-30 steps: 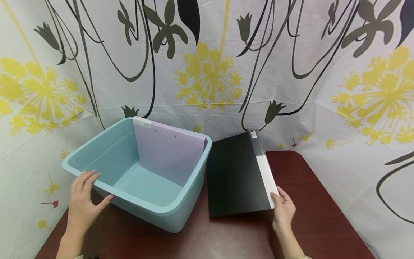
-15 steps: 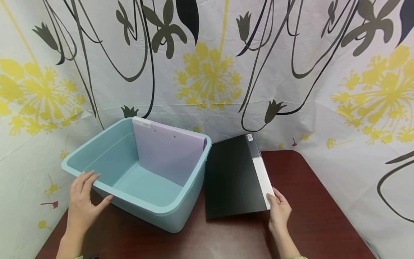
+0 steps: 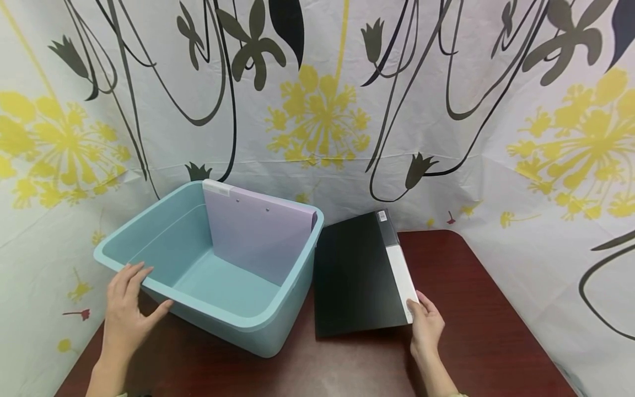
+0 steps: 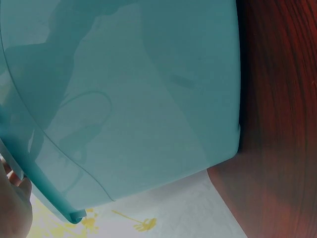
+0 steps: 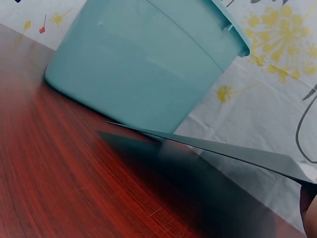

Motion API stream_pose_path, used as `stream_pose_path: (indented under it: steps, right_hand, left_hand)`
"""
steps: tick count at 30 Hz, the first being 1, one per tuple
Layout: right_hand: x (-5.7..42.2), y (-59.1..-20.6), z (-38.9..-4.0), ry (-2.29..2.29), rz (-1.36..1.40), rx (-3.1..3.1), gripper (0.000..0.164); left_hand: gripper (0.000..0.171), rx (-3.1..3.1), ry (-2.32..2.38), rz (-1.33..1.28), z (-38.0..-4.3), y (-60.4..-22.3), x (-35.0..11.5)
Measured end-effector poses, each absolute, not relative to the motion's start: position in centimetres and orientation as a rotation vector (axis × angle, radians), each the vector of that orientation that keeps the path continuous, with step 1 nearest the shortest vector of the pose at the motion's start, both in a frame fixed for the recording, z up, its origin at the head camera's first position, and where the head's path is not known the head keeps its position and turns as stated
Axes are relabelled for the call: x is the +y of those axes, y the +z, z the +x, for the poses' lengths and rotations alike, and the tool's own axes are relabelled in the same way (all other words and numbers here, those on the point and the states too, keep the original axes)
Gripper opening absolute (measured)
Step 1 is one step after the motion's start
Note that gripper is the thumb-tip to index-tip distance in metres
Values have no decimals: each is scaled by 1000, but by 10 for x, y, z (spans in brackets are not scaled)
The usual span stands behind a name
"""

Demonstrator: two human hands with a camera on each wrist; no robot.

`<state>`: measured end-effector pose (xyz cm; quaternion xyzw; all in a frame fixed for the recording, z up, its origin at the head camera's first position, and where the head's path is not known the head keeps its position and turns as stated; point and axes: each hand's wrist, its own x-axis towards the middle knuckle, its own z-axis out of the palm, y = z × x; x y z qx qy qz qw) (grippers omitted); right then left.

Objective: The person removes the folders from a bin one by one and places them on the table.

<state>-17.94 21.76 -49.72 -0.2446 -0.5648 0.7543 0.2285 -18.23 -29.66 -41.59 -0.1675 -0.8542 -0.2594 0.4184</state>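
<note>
The person's right hand (image 3: 428,325) pinches a black file folder (image 3: 357,275) by the near corner of its spine, thumb on top of the white spine label (image 3: 401,278), the other fingers tucked underneath. The folder reaches away from that hand to the left and toward the wall, its spine running lengthwise away from the person, the far end angled a little left. It sits on the right side of a pale blue plastic tub (image 3: 218,275), between tub and right hand, with its free edge just beside the tub's wall; I can't tell whether they touch. From low down at the right wrist, the cover slants, held up off the reddish wood table (image 3: 476,309) at the hand's end, its dark reflection beneath. The left hand (image 3: 126,309) is the farther one, across the tub from the folder: its fingers drape loosely over the near-left rim, thumb spread wide. Inside the tub a lilac file folder (image 3: 258,237) stands on edge along the far wall, spine uppermost.
</note>
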Motion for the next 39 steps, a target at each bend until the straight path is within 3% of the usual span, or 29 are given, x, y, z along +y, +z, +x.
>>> stream_pose_path:
  steps: [19, 30, 39]
  right_hand:
    - [212, -510, -180, 1992, -616, -1668, 41]
    - [227, -544, -188, 1959, -506, -1759, 42]
    - [222, -520, -180, 1874, -628, -1973, 41]
  left_hand:
    - [88, -2132, -656, -418, -183, -416, -296]
    - [88, -2127, -657, -418, -184, -416, -296]
    - [89, -2126, -658, -415, -184, -416, -296]
